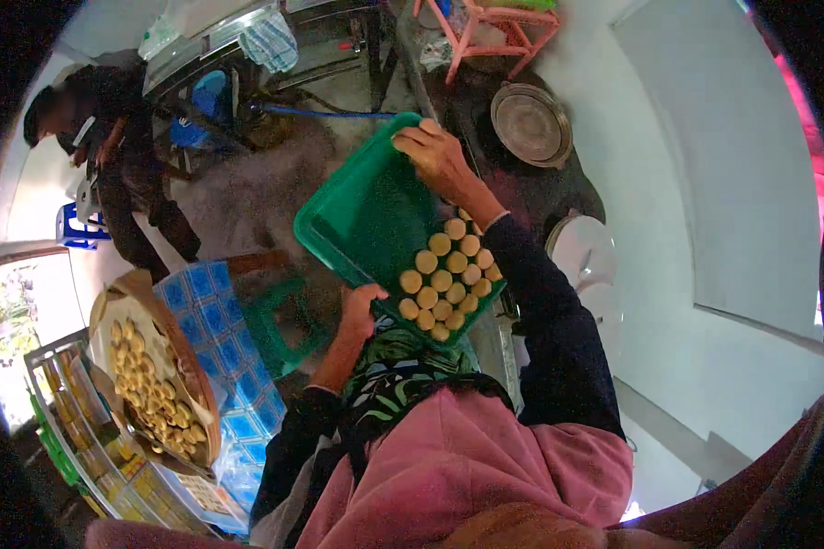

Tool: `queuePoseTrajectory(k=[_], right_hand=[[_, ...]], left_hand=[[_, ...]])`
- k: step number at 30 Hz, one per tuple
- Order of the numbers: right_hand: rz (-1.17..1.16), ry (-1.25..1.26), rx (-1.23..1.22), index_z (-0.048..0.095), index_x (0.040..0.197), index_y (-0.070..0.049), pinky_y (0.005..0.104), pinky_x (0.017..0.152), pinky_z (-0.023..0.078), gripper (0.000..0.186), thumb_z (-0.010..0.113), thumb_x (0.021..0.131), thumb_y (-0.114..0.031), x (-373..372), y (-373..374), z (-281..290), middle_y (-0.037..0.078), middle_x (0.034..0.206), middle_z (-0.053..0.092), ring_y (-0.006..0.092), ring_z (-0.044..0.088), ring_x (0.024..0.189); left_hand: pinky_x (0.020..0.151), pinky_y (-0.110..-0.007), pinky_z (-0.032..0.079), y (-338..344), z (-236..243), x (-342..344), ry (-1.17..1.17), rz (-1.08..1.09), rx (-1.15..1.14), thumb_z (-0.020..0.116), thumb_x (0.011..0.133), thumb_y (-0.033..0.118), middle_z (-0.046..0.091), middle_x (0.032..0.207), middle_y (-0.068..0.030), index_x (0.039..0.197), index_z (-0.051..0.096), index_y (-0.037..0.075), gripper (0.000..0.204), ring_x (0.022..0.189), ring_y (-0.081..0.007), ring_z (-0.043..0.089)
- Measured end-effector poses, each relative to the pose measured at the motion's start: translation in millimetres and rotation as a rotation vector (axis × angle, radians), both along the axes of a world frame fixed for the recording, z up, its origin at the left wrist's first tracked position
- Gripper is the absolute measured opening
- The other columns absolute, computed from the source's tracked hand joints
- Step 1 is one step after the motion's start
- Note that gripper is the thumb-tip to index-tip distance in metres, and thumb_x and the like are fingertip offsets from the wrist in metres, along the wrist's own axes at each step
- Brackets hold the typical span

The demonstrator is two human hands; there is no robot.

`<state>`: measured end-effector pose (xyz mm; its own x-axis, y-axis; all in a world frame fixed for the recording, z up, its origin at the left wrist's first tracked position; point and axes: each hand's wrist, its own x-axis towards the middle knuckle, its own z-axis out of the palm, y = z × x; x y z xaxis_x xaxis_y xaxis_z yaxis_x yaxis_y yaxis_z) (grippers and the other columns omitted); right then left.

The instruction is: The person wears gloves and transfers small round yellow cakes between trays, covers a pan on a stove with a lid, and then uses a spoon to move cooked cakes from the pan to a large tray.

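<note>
A green plastic tray is held up in front of my body, tilted at an angle. Several round, flat, tan pieces that look like cookies or small cakes sit in rows over its near right part; its far left part shows bare green. My left hand grips the near left rim, thumb lying over the edge. With fingers curled over the far rim, my right hand holds the opposite side. My right forearm hides some of the tray's right edge and the pieces there.
At left, a round basket of similar tan pieces stands by a blue checked cloth. A green stool is beside it. Beyond are a person, a dark table, a pink rack and a round metal pan.
</note>
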<state>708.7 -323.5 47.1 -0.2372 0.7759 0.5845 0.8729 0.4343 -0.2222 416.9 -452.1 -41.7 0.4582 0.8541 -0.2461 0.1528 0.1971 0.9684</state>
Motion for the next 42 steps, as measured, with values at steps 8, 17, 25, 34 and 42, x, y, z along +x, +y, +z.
queuePoseTrajectory(k=[8,17,25,34,42], right_hand=[[-0.280,0.014,-0.108,0.054,0.084,-0.007,0.0381,0.067,0.043,0.021,0.057,0.064,-0.006,42,65,-32,0.008,0.081,0.049,0.0277,0.046,0.083],[-0.261,-0.224,-0.289,0.056,0.077,-0.007,0.0364,0.067,0.043,0.011,0.055,0.067,-0.011,88,73,-67,0.009,0.083,0.050,0.0265,0.045,0.086],[-0.177,0.134,-0.438,0.056,0.092,-0.008,0.0369,0.065,0.044,0.029,0.060,0.063,-0.005,117,75,-84,0.009,0.087,0.050,0.0268,0.048,0.087],[-0.055,1.224,-0.833,0.057,0.100,-0.004,0.0301,0.066,0.049,0.030,0.066,0.072,-0.008,144,56,-72,0.007,0.092,0.061,0.0198,0.060,0.076],[-0.049,2.295,-0.721,0.047,0.119,0.003,0.0270,0.066,0.053,0.043,0.061,0.079,-0.005,143,21,-64,0.016,0.100,0.059,0.0268,0.062,0.086]], left_hand=[[0.096,-0.059,0.020,72,-37,25,0.005,-0.203,0.403,0.053,0.076,0.014,0.061,0.091,-0.0075,0.085,0.061,0.008,0.014,0.091,-0.0273,0.055],[0.085,-0.043,0.036,71,-38,71,0.222,-0.136,-0.091,0.059,0.068,0.008,0.061,0.083,-0.0087,0.083,0.059,0.004,0.016,0.087,-0.0263,0.055],[0.104,-0.048,0.016,78,-64,75,0.369,-0.402,-0.213,0.065,0.071,0.017,0.049,0.118,-0.0123,0.087,0.062,0.006,0.019,0.114,-0.0250,0.042],[0.103,-0.051,0.012,72,-75,65,-0.007,-0.260,-0.129,0.063,0.074,0.029,0.058,0.104,-0.0142,0.089,0.062,0.003,0.030,0.105,-0.0268,0.051],[0.083,-0.044,0.041,86,-63,80,-0.052,-0.002,-0.298,0.062,0.073,0.016,0.058,0.093,-0.0117,0.095,0.057,0.004,0.026,0.085,-0.0239,0.056]])
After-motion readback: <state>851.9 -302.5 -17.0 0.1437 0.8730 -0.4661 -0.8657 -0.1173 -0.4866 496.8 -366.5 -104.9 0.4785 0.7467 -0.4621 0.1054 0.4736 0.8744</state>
